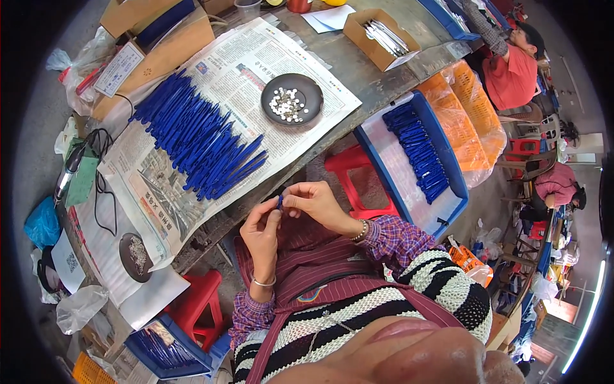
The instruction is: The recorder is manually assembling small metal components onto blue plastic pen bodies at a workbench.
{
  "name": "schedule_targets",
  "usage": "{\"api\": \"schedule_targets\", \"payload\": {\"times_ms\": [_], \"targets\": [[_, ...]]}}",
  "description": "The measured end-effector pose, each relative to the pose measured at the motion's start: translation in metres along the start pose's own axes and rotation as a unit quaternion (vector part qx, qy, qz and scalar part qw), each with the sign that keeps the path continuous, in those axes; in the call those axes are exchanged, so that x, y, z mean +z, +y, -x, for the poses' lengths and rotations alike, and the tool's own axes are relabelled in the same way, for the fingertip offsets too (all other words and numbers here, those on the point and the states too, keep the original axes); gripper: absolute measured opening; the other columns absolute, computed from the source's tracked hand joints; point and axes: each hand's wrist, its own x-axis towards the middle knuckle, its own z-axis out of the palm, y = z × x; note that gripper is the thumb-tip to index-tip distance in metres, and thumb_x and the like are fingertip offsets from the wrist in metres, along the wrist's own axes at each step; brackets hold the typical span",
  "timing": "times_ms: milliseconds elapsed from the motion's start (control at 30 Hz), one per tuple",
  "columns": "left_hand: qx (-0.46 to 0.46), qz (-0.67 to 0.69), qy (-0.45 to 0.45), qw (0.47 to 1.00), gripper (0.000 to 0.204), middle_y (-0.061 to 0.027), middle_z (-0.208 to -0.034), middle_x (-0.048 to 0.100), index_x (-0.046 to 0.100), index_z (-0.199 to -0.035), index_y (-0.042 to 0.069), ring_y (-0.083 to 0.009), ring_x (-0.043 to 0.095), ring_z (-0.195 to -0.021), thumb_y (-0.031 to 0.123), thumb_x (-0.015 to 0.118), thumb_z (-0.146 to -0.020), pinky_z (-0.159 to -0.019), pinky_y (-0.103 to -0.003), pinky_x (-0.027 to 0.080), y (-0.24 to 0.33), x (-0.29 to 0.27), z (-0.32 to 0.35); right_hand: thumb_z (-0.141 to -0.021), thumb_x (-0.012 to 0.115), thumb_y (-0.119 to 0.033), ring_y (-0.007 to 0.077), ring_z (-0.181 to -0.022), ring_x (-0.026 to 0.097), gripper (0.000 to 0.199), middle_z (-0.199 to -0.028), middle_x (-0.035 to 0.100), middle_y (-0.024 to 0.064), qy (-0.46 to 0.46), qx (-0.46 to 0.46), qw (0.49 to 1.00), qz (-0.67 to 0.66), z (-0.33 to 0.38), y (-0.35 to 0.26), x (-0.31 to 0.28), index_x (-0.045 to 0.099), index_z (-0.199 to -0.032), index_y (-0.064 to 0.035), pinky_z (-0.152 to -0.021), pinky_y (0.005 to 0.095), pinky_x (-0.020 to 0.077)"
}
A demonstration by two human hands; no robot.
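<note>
My left hand (261, 232) and right hand (314, 202) meet just off the table edge, fingertips of both pinching one small blue pen part (280, 202) between them. Beyond, on newspaper (256, 70), a long heap of slim blue plastic pen barrels (198, 137); beside it a dark round dish (292, 99) of tiny pale bits. A second dish (135, 256) sits left. Right, a blue crate (416, 160) holds more barrels over a red stool (355, 179).
</note>
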Motion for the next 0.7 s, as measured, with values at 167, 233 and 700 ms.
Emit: {"api": "schedule_targets", "payload": {"times_ms": [167, 233, 700], "targets": [[0.009, -0.020, 0.014, 1.000, 0.019, 0.0000, -0.080, 0.058, 0.063, -0.097, -0.002, -0.0047, 0.050, -0.065, -0.006, 0.057, -0.079, -0.057, -0.017, 0.039, 0.000, 0.001, 0.000, -0.084, 0.059, -0.010, 0.0075, -0.062, 0.057, 0.014, -0.074, 0.063, 0.0049, -0.016, 0.018, 1.000, 0.018, 0.000, -0.007, -0.001, 0.063, -0.090, 0.0030, -0.056, 0.0200, 0.0473], [0.001, -0.011, 0.015, 1.000, 0.019, -0.0005, -0.082, 0.058, 0.063, -0.097, -0.002, -0.0049, 0.050, -0.066, -0.006, 0.057, -0.079, -0.058, -0.017, 0.040, 0.004, 0.002, 0.000, -0.085, 0.059, -0.010, 0.0076, -0.062, 0.057, 0.015, -0.074, 0.063, 0.0052, -0.016, 0.012, 1.000, 0.022, 0.002, -0.009, 0.000, 0.063, -0.090, 0.0030, -0.056, 0.0201, 0.0474], [-0.002, 0.009, 0.011, 1.000, 0.019, -0.0016, -0.085, 0.060, 0.063, -0.098, -0.001, -0.0056, 0.052, -0.068, -0.006, 0.057, -0.080, -0.059, -0.018, 0.042, 0.007, 0.007, 0.006, -0.086, 0.056, -0.013, 0.0067, -0.060, 0.056, 0.017, -0.072, 0.062, 0.0051, -0.009, -0.022, 0.999, 0.043, 0.011, -0.012, 0.001, 0.062, -0.087, 0.0027, -0.054, 0.0195, 0.0464]]}}
